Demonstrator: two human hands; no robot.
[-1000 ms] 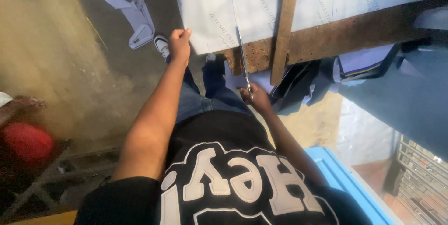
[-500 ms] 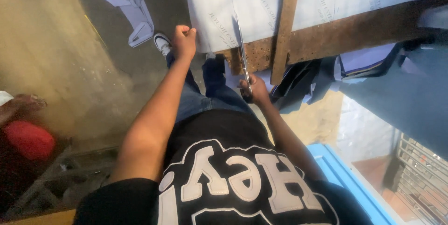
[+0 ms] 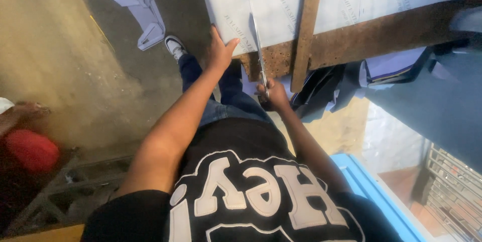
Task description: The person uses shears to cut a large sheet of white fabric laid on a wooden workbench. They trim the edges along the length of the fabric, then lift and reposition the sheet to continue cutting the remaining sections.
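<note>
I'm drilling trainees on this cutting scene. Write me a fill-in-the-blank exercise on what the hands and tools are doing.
1. The right hand holds a pair of ____.
2. The left hand lies flat on the white ____ at its edge.
3. The wooden strip lies on the sheet to the ____ of the scissors in the picture.
4. Lilac scraps lie on the ____.

Missing words: scissors; sheet; right; floor
</note>
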